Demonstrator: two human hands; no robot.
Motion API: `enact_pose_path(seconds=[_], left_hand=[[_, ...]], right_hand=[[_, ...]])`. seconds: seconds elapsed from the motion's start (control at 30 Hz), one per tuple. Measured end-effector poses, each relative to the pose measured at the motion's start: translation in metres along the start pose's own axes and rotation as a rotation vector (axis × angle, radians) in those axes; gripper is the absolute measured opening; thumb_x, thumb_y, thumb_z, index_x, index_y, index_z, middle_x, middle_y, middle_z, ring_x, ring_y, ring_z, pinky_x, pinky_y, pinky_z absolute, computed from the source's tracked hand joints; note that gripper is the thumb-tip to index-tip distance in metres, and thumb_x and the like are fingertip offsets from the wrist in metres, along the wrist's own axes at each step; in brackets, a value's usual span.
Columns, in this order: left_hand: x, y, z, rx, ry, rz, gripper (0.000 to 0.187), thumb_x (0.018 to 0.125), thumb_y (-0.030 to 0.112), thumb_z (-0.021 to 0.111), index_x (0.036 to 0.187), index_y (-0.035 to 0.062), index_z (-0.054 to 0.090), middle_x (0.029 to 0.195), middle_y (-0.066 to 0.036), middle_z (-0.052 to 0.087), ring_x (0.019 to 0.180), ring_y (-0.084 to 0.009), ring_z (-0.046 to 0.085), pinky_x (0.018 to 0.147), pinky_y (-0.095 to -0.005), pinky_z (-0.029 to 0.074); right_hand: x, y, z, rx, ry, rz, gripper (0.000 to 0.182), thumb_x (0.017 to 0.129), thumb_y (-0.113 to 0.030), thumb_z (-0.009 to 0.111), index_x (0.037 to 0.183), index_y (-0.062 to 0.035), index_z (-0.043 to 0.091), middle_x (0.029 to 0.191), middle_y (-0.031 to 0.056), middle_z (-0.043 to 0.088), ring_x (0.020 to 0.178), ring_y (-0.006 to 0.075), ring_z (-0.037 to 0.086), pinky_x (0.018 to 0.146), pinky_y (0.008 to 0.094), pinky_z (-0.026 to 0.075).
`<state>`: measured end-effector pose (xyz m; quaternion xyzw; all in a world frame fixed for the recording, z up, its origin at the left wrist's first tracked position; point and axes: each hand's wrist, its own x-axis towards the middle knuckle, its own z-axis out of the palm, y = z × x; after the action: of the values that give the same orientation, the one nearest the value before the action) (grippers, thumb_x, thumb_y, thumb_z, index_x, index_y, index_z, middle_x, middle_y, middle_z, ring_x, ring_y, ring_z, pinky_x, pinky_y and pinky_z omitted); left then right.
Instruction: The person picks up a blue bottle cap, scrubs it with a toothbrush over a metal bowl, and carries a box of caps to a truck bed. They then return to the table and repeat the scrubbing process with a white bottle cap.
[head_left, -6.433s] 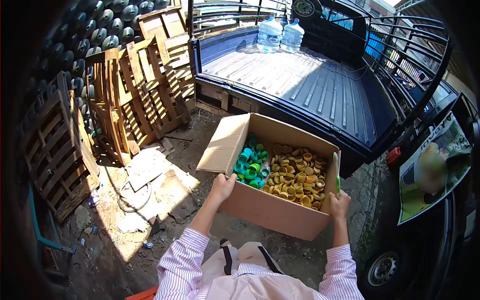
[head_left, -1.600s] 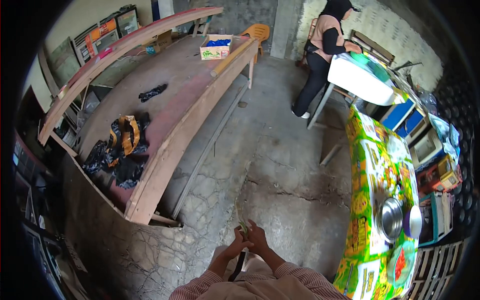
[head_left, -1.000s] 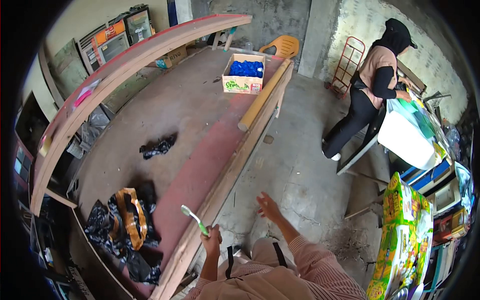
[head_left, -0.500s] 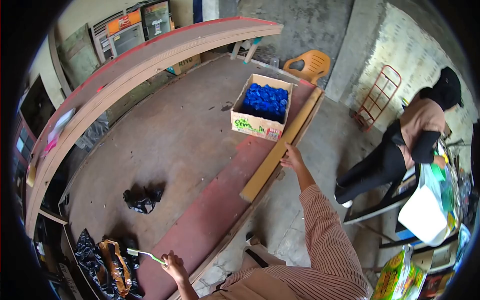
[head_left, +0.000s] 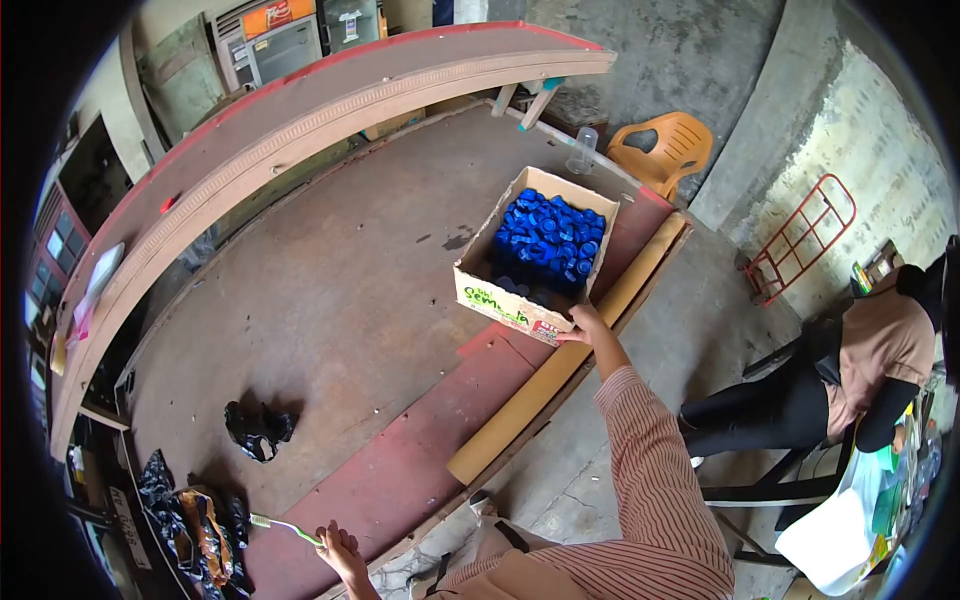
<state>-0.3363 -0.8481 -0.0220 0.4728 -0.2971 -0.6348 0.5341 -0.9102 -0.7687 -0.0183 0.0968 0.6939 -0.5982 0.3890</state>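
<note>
My left hand (head_left: pixel 343 556) is closed around the handle of a green and white toothbrush (head_left: pixel 290 528), low in the view above the red strip of the table. My right hand (head_left: pixel 588 328) grips the near right corner of a cardboard box (head_left: pixel 490 305), fingers on its wall. The box has an open top and holds many blue bottle caps (head_left: pixel 552 230). Just beside the toothbrush's bristles lies a crumpled black plastic bag (head_left: pixel 165 490) with brown tape (head_left: pixel 208 535). Under my right arm, a long cardboard strip (head_left: pixel 540 400) runs along the table edge.
The wide brown table (head_left: pixel 330 260) has a raised shelf (head_left: pixel 300 120) along its far side. Another black bag (head_left: pixel 258 430) lies on it. A clear plastic cup (head_left: pixel 582 150) and an orange chair (head_left: pixel 665 150) are at the back right. A person (head_left: pixel 880 350) stands at right near a red hand truck (head_left: pixel 805 240).
My right hand has moved from the cardboard strip to the box's near right corner and taken hold. My left hand keeps the toothbrush. The view has shifted, and the person at right leans lower.
</note>
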Motion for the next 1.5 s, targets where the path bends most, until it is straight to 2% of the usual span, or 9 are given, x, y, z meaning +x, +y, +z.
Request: enact_pose_path(seconds=[0.3, 0.47, 0.6, 0.87, 1.0, 1.07, 1.2, 1.3, 1.5], left_hand=[[0.013, -0.032, 0.069, 0.05, -0.2, -0.13, 0.014, 0.082, 0.012, 0.055, 0.087, 0.0097, 0.042, 0.075, 0.0, 0.046, 0.064, -0.0088, 0.046, 0.054, -0.0252, 0.041], [0.017, -0.029, 0.189, 0.192, -0.436, -0.047, 0.062, 0.081, 0.03, 0.059, 0.126, 0.0012, 0.028, 0.125, -0.018, 0.04, 0.115, -0.0303, 0.04, 0.082, -0.0428, 0.045], [0.033, -0.015, 0.231, 0.227, -0.378, -0.026, 0.08, 0.076, 0.032, 0.065, 0.132, 0.0016, 0.016, 0.128, -0.018, 0.034, 0.113, -0.0266, 0.039, 0.08, -0.0398, 0.044], [0.067, -0.041, 0.212, 0.337, -0.112, 0.009, 0.077, 0.062, 0.017, 0.079, 0.119, -0.0086, 0.033, 0.109, -0.017, 0.049, 0.099, -0.0218, 0.048, 0.087, -0.0326, 0.04], [0.038, -0.056, 0.218, 0.484, -0.033, 0.181, 0.092, 0.057, 0.009, 0.078, 0.121, -0.0113, 0.015, 0.121, -0.022, 0.033, 0.111, -0.0273, 0.039, 0.094, -0.034, 0.034], [0.045, -0.075, 0.202, 0.598, -0.001, 0.134, 0.093, 0.056, 0.0, 0.074, 0.121, -0.009, 0.009, 0.126, -0.023, 0.024, 0.119, -0.0292, 0.031, 0.098, -0.0364, 0.032], [0.054, -0.1, 0.183, 0.343, -0.03, 0.269, 0.087, 0.057, -0.008, 0.062, 0.123, -0.007, 0.005, 0.131, -0.023, 0.016, 0.125, -0.0324, 0.022, 0.106, -0.0425, 0.021], [0.059, -0.11, 0.173, 0.33, -0.093, 0.329, 0.08, 0.062, -0.017, 0.048, 0.129, 0.0007, 0.008, 0.131, -0.016, 0.024, 0.119, -0.0247, 0.034, 0.093, -0.0315, 0.035], [0.048, -0.072, 0.162, 0.254, -0.18, 0.315, 0.078, 0.065, -0.017, 0.045, 0.133, 0.003, 0.013, 0.126, -0.013, 0.034, 0.114, -0.0224, 0.041, 0.09, -0.0297, 0.038]], right_hand=[[-0.038, 0.006, 0.018, 0.229, -0.123, -0.143, 0.052, 0.08, 0.005, 0.03, 0.129, -0.011, 0.021, 0.122, 0.0189, 0.037, 0.099, 0.0372, 0.053, 0.068, 0.0527, 0.054], [-0.115, 0.027, 0.058, 0.276, -0.215, -0.225, 0.04, 0.088, -0.007, 0.035, 0.127, -0.0114, 0.026, 0.119, 0.016, 0.044, 0.098, 0.0314, 0.055, 0.072, 0.049, 0.054], [-0.162, 0.058, 0.076, 0.13, -0.294, -0.31, 0.064, 0.083, 0.002, 0.027, 0.138, -0.0275, 0.01, 0.134, 0.0116, 0.03, 0.103, 0.0301, 0.053, 0.073, 0.0453, 0.054], [-0.14, 0.158, 0.126, -0.029, -0.4, -0.743, 0.081, 0.071, 0.013, 0.038, 0.139, -0.0184, 0.007, 0.133, 0.0154, 0.026, 0.1, 0.0271, 0.049, 0.067, 0.0367, 0.055], [-0.148, 0.175, 0.138, -0.247, -0.277, -0.646, 0.085, 0.069, -0.002, 0.053, 0.138, -0.0079, 0.005, 0.121, 0.0198, 0.039, 0.099, 0.0257, 0.05, 0.054, 0.0359, 0.05], [-0.168, 0.142, 0.129, -0.26, -0.361, -0.204, 0.093, 0.072, -0.005, 0.059, 0.138, -0.009, -0.006, 0.13, 0.0186, 0.033, 0.096, 0.0279, 0.054, 0.068, 0.042, 0.052], [-0.13, 0.097, 0.125, -0.375, -0.228, -0.059, 0.106, 0.068, -0.037, 0.069, 0.137, -0.0069, -0.005, 0.12, 0.0153, 0.042, 0.105, 0.0341, 0.046, 0.08, 0.0517, 0.044], [-0.097, 0.094, 0.135, -0.12, -0.531, 0.129, 0.072, 0.066, -0.023, 0.068, 0.124, -0.0141, 0.027, 0.105, 0.0116, 0.047, 0.092, 0.0274, 0.052, 0.072, 0.045, 0.048], [-0.132, 0.092, 0.146, -0.259, -0.456, -0.112, 0.08, 0.058, -0.001, 0.052, 0.129, -0.0207, 0.02, 0.086, 0.0052, 0.044, 0.068, 0.0152, 0.049, 0.058, 0.0375, 0.049]])
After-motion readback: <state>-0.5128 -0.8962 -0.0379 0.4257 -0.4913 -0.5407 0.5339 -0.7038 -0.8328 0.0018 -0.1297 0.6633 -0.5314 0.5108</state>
